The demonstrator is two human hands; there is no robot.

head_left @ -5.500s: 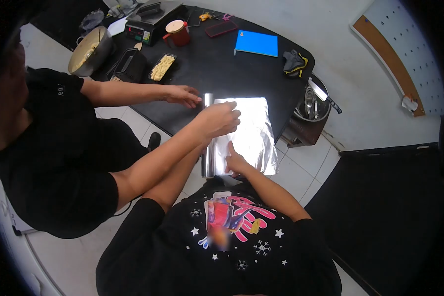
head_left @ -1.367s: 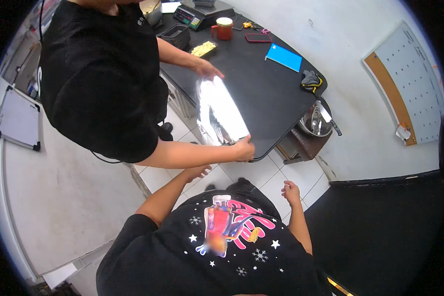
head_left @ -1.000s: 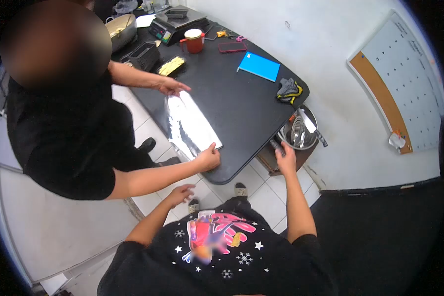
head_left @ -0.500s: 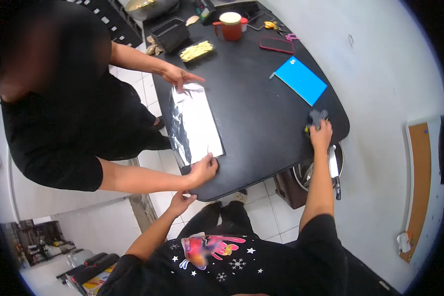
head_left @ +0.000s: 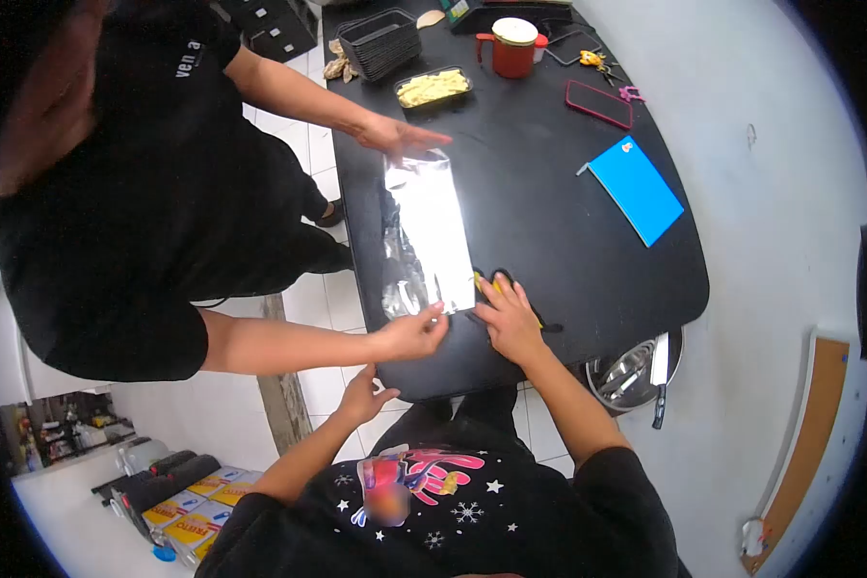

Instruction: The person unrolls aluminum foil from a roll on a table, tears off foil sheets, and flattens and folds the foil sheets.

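"ven a" on co-worker's shirt [head_left: 144, 193]; yellow boxes [head_left: 185, 520]: lettering unclear

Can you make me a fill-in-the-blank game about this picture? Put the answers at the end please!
The notebook on the table is ____.
The mug with a pale lid is ____.
The wearer's hand on the black-and-yellow thing is the ____ one.
The food in the tray is pale ____.

Missing words: blue; red; right; yellow.
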